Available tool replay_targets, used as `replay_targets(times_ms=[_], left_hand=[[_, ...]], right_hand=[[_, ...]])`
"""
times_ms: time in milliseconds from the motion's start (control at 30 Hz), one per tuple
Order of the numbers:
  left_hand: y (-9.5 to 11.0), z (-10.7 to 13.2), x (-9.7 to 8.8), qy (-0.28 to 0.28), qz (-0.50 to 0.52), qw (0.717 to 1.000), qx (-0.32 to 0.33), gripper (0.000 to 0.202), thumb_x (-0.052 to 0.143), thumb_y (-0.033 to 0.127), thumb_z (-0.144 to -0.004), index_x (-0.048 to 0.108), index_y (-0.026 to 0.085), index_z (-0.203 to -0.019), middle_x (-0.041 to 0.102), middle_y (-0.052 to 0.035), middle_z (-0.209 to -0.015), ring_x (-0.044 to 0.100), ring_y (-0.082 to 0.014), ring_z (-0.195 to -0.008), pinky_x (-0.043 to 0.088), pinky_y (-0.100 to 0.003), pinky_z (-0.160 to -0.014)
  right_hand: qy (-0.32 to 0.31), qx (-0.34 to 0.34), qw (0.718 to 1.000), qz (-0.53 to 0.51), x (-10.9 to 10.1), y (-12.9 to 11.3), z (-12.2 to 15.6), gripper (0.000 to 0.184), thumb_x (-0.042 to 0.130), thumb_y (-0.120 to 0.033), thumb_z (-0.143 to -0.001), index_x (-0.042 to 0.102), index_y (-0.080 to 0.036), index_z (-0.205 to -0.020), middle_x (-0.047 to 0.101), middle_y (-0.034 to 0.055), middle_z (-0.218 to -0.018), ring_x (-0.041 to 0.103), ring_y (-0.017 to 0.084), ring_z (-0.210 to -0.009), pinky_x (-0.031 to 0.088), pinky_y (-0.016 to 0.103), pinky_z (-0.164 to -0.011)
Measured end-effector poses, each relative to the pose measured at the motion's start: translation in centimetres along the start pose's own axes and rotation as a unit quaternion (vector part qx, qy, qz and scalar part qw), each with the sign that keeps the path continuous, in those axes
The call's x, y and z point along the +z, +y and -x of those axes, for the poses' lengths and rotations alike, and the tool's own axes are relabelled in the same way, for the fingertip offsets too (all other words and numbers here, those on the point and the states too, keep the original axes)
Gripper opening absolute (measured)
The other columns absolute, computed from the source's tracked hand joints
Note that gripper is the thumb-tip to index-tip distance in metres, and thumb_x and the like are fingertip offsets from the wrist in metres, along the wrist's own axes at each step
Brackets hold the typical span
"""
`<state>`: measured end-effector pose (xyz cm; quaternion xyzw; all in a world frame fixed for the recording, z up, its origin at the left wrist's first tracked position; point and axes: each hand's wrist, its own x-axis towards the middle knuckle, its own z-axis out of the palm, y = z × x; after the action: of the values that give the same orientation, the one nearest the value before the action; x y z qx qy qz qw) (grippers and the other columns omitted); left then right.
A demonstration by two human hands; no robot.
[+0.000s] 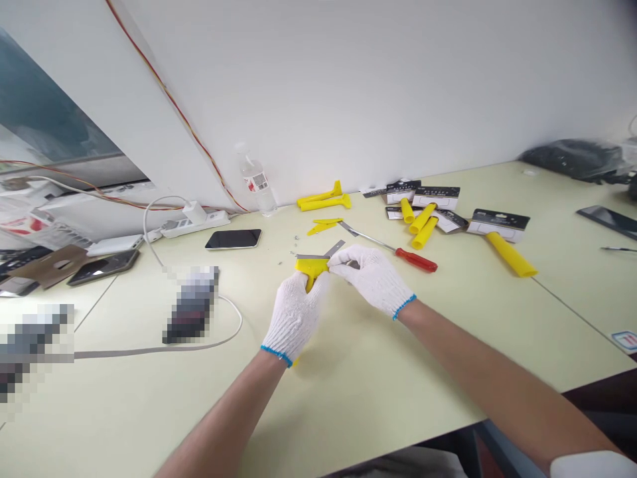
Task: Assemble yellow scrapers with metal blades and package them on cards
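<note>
My left hand [293, 315], in a white knit glove, is closed round the handle of a yellow scraper [311, 267]. Its head points away from me, with a thin metal blade [309, 256] along the far edge. A second metal strip [335, 248] sticks out at an angle by the head's right end. There the gloved fingers of my right hand [372, 275] are pinched together against the scraper; what they grip is hidden. Just beyond lie a red-handled screwdriver [417, 259], flat yellow pieces [324, 226] and tiny screws [294, 247].
Two yellow scraper handles [323, 200] lie by the wall near a clear bottle [259, 182]. Yellow tubes [423, 226] and black-and-white cards [498, 224] are at the right. Phones [233, 239], a power strip [196, 224] and a white cable [240, 322] occupy the left.
</note>
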<state>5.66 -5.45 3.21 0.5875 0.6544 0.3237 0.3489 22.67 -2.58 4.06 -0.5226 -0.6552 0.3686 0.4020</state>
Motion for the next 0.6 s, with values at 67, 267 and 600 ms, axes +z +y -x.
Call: replay_targets(times_ms=[67, 267, 600], left_hand=[[0.1, -0.1, -0.1, -0.005, -0.001, 1.0, -0.008, 0.042, 0.061, 0.048, -0.095, 0.056, 0.017, -0.068, 0.052, 0.0017, -0.056, 0.045, -0.0095, -0.05, 0.033, -0.023, -0.049], [0.9, -0.5, -0.6, -0.018, 0.006, 1.0, -0.009, 0.043, 0.06, 0.045, -0.089, 0.047, 0.02, -0.056, 0.052, -0.0008, -0.051, 0.047, -0.0128, -0.051, 0.035, -0.026, -0.052], [1.4, -0.4, -1.0, -0.029, 0.027, 0.999, -0.025, 0.047, 0.062, 0.044, -0.086, 0.045, 0.02, -0.05, 0.051, -0.0019, -0.048, 0.046, -0.0129, -0.048, 0.031, -0.027, -0.049]], right_hand=[[0.015, 0.013, 1.0, 0.004, 0.1, -0.2, 0.0, 0.009, 0.071, -0.027, -0.086, 0.078, -0.021, -0.087, 0.078, 0.0007, -0.1, 0.067, 0.016, -0.084, 0.051, 0.029, -0.08], [0.036, 0.104, 0.994, -0.009, 0.2, 0.1, -0.2, 0.041, 0.079, -0.036, -0.08, 0.072, -0.021, -0.117, 0.074, 0.0054, -0.117, 0.066, 0.017, -0.087, 0.053, 0.031, -0.078], [-0.12, 0.152, 0.933, -0.303, 0.4, 2.3, -0.9, 0.027, 0.079, -0.034, -0.086, 0.071, -0.016, -0.104, 0.065, 0.0008, -0.088, 0.059, 0.009, -0.069, 0.053, 0.023, -0.067]])
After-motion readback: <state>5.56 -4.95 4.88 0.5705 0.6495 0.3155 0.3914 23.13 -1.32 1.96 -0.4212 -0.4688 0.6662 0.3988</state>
